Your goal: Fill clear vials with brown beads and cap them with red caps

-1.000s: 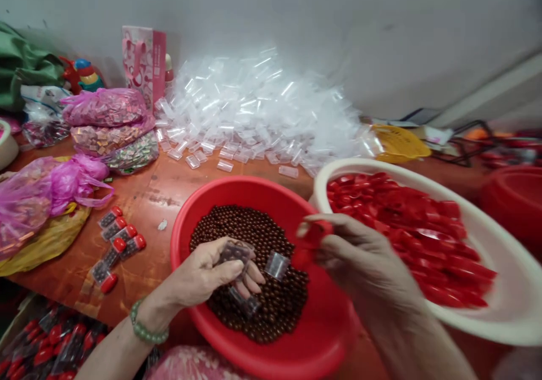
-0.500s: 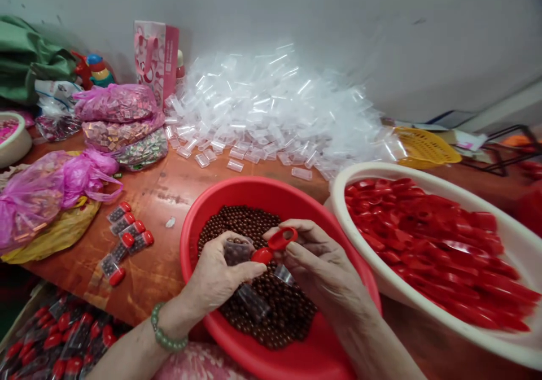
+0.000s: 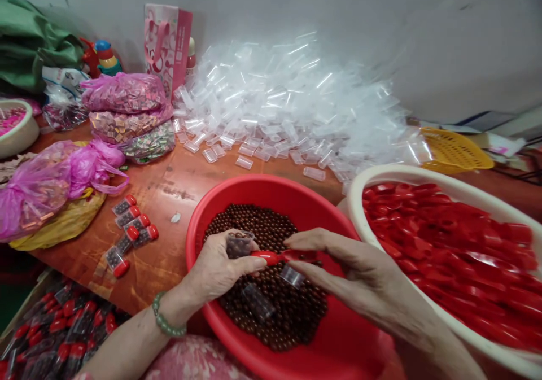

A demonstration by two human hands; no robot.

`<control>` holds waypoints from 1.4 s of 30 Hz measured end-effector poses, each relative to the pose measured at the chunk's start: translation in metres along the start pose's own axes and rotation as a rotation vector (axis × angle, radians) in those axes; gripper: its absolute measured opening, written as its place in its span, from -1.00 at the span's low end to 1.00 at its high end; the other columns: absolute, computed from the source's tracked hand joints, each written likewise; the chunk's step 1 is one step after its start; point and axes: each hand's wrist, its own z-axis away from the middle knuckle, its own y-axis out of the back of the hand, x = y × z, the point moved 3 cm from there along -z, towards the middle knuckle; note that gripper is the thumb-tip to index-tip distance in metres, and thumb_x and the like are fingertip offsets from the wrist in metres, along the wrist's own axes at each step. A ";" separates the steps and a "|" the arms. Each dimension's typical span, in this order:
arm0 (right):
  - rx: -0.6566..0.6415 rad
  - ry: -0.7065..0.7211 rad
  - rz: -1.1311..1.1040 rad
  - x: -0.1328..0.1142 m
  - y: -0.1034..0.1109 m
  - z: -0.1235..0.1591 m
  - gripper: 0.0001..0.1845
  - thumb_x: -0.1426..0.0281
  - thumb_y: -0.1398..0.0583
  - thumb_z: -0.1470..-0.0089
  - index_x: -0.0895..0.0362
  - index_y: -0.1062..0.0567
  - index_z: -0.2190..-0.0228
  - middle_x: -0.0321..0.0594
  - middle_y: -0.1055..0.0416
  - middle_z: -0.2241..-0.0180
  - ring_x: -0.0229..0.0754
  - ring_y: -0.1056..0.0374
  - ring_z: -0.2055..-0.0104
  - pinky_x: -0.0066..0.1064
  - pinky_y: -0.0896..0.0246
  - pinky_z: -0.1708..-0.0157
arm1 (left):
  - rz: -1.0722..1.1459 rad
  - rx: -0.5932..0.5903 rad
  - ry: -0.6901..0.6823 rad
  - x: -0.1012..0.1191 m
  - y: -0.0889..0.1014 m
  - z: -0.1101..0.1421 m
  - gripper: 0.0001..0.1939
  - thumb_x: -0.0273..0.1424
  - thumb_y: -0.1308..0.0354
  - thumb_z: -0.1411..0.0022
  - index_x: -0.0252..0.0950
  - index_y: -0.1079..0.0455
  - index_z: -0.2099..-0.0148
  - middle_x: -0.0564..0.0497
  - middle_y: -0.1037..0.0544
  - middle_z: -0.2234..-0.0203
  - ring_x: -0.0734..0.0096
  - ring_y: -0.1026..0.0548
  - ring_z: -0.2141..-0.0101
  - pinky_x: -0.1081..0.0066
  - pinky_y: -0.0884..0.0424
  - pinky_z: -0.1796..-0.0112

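Box (image 3: 239, 245) of beads (image 3: 239, 250) is clamped in the fingers of our left hand (image 3: 220, 271) above the red tub (image 3: 271, 182), beside a cap (image 3: 270, 257) they also touch; our right hand's (image 3: 359, 261) fingers bracket its other end, but we cannot tell whether they grip. Leftward, capped boxes (image 3: 147, 235) lie on the counter (image 3: 163, 179), with clear boxes (image 3: 288, 109) heaped beyond.

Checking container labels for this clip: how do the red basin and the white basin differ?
The red basin holds mostly small brown balls; the white basin holds red plastic pieces. The left hand and right hand are over the red basin, while the white basin sits to its right. Both basins are open-topped.
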 end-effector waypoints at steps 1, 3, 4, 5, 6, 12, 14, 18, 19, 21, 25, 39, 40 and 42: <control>-0.055 0.036 0.063 -0.002 0.003 -0.001 -0.89 0.32 -0.28 -0.04 0.05 -0.54 0.33 -0.21 -0.51 0.32 -0.18 -0.44 0.28 -0.43 -0.38 0.29 | 0.007 -0.009 0.009 0.001 0.000 0.000 -0.69 -0.29 -0.36 0.05 -0.38 -0.37 0.35 0.09 -0.41 0.54 0.55 -0.33 0.50 0.48 -0.22 0.41; -0.139 0.073 0.166 -0.006 0.005 -0.002 -0.89 0.33 -0.25 -0.08 0.03 -0.53 0.29 -0.22 -0.49 0.31 -0.20 -0.44 0.28 -0.45 -0.38 0.29 | 0.023 -0.028 0.018 0.002 0.001 0.000 -0.68 -0.27 -0.36 0.05 -0.39 -0.37 0.37 0.09 -0.41 0.55 0.55 -0.33 0.51 0.47 -0.23 0.41; -0.162 0.084 0.206 -0.007 0.005 -0.002 -0.85 0.33 -0.24 -0.09 0.01 -0.53 0.24 -0.23 -0.49 0.31 -0.21 -0.44 0.29 -0.46 -0.38 0.31 | 0.032 -0.037 0.018 0.002 0.001 0.000 -0.68 -0.27 -0.36 0.04 -0.39 -0.37 0.38 0.09 -0.41 0.56 0.55 -0.33 0.51 0.47 -0.23 0.40; -0.172 0.097 0.237 -0.008 0.004 -0.002 -0.80 0.34 -0.22 -0.11 0.00 -0.52 0.18 -0.24 -0.50 0.30 -0.22 -0.44 0.30 -0.47 -0.37 0.31 | 0.044 -0.041 0.016 0.001 0.002 0.000 -0.68 -0.27 -0.36 0.04 -0.39 -0.37 0.38 0.08 -0.41 0.56 0.55 -0.33 0.51 0.47 -0.24 0.40; -0.170 0.109 0.258 -0.009 0.002 -0.002 -0.77 0.35 -0.21 -0.13 -0.02 -0.50 0.13 -0.24 -0.50 0.28 -0.23 -0.45 0.29 -0.48 -0.37 0.31 | 0.059 -0.040 0.014 0.001 0.003 0.000 -0.68 -0.27 -0.36 0.04 -0.40 -0.37 0.39 0.08 -0.42 0.56 0.55 -0.33 0.51 0.47 -0.24 0.39; -0.028 0.054 0.101 -0.003 -0.018 0.001 -0.85 0.35 -0.22 -0.11 0.05 -0.54 0.24 -0.23 -0.52 0.34 -0.23 -0.46 0.34 -0.48 -0.38 0.35 | 0.145 0.025 -0.021 -0.005 0.008 -0.001 -0.68 -0.29 -0.36 0.04 -0.40 -0.39 0.33 0.07 -0.45 0.56 0.54 -0.37 0.49 0.46 -0.27 0.35; 0.068 -0.026 -0.013 -0.001 -0.025 0.003 -0.84 0.32 -0.26 -0.06 0.06 -0.56 0.27 -0.22 -0.54 0.34 -0.21 -0.48 0.33 -0.46 -0.42 0.33 | 0.132 0.021 -0.045 -0.004 0.008 -0.001 -0.70 -0.30 -0.35 0.03 -0.40 -0.40 0.33 0.08 -0.44 0.56 0.55 -0.37 0.49 0.47 -0.27 0.35; 0.277 -0.193 -0.265 0.002 -0.038 0.007 -0.75 0.31 -0.35 0.08 0.09 -0.57 0.28 -0.19 -0.57 0.35 -0.15 -0.51 0.34 -0.40 -0.49 0.34 | 0.175 0.012 -0.028 -0.005 0.005 -0.002 -0.69 -0.31 -0.35 0.04 -0.39 -0.39 0.30 0.09 -0.44 0.55 0.56 -0.37 0.50 0.48 -0.28 0.38; 0.315 -0.209 -0.307 0.002 -0.041 0.008 -0.76 0.32 -0.36 0.09 0.08 -0.56 0.30 -0.21 -0.57 0.36 -0.16 -0.51 0.36 -0.42 -0.49 0.36 | 0.190 0.005 -0.012 -0.005 0.005 -0.002 -0.68 -0.31 -0.36 0.06 -0.39 -0.38 0.32 0.08 -0.45 0.54 0.55 -0.38 0.50 0.48 -0.28 0.39; 0.349 -0.202 -0.334 0.003 -0.045 0.009 -0.78 0.34 -0.36 0.08 0.06 -0.56 0.31 -0.24 -0.56 0.37 -0.20 -0.51 0.36 -0.45 -0.49 0.36 | 0.217 -0.004 0.007 -0.006 0.004 -0.002 -0.65 -0.28 -0.38 0.10 -0.38 -0.37 0.35 0.08 -0.44 0.53 0.54 -0.39 0.49 0.48 -0.29 0.38; 0.261 -0.078 -0.168 0.000 -0.044 0.006 -0.68 0.38 -0.33 0.03 -0.02 -0.56 0.16 -0.24 -0.56 0.27 -0.20 -0.51 0.28 -0.44 -0.48 0.26 | 0.183 0.005 -0.030 -0.006 0.007 -0.002 -0.65 -0.23 -0.38 0.09 -0.37 -0.40 0.37 0.11 -0.41 0.51 0.56 -0.35 0.46 0.48 -0.27 0.35; 0.250 -0.087 -0.222 -0.002 -0.028 -0.002 -0.84 0.38 -0.35 0.08 0.06 -0.52 0.37 -0.25 -0.47 0.40 -0.24 -0.44 0.38 -0.48 -0.41 0.40 | 0.148 -0.102 0.028 -0.014 0.005 -0.003 -0.75 -0.34 -0.30 0.00 -0.36 -0.41 0.28 0.05 -0.49 0.50 0.50 -0.44 0.45 0.45 -0.33 0.33; 0.309 -0.121 -0.275 -0.001 -0.028 -0.002 -0.83 0.37 -0.37 0.11 0.06 -0.52 0.39 -0.25 -0.48 0.40 -0.23 -0.45 0.37 -0.47 -0.43 0.37 | 0.099 -0.104 0.014 -0.014 0.005 -0.002 -0.78 -0.38 -0.29 0.00 -0.36 -0.41 0.28 0.05 -0.49 0.50 0.51 -0.43 0.45 0.46 -0.33 0.34; 0.377 -0.141 -0.365 -0.001 -0.029 -0.003 -0.83 0.38 -0.38 0.14 0.05 -0.51 0.44 -0.26 -0.49 0.41 -0.23 -0.46 0.35 -0.44 -0.44 0.33 | 0.016 -0.145 0.004 -0.014 0.003 -0.001 -0.84 -0.43 -0.25 -0.05 -0.35 -0.42 0.27 0.08 -0.47 0.54 0.55 -0.41 0.50 0.48 -0.33 0.38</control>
